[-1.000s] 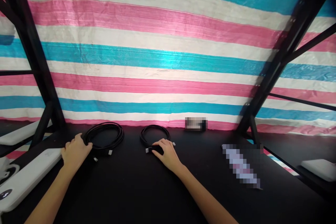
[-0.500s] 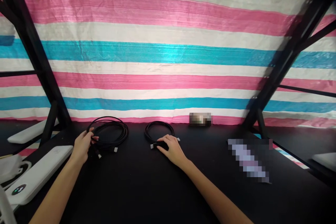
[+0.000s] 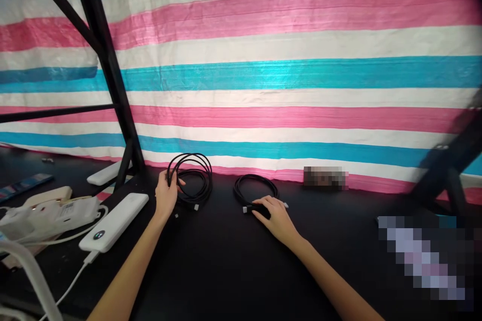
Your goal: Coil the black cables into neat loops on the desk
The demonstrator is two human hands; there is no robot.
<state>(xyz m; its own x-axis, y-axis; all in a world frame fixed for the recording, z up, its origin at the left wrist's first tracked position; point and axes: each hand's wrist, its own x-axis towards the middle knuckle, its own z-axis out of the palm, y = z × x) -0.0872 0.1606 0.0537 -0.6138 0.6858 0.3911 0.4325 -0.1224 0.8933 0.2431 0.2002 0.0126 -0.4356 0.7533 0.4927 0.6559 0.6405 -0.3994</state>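
Observation:
My left hand (image 3: 166, 194) is closed round the left side of a coiled black cable (image 3: 208, 180), whose upper loops are raised off the tabletop. A pale plug end (image 3: 196, 207) of this cable shows below the loops, and another small plug tip (image 3: 176, 215) lies nearer my wrist. To the right, my right hand (image 3: 276, 218) rests over the front of a second, smaller coiled black cable (image 3: 236, 190). Its thumb and fingers are curled on the bundled plug ends; one pale plug (image 3: 245, 209) sticks out to the left. What lies under the palm is hidden.
A white power bank (image 3: 116, 223) with a small display and a white cord stands left of my forearm. Beyond it are a power strip with chargers (image 3: 56, 213), another white slab (image 3: 107, 174) and a black frame post (image 3: 120, 100). Striped sheeting (image 3: 263, 75) hangs behind the black table (image 3: 226, 271).
The view has swung left, so everything sits further right in the picture. My left hand has raised the upper loops of its cable. My right hand stays on the smaller coil.

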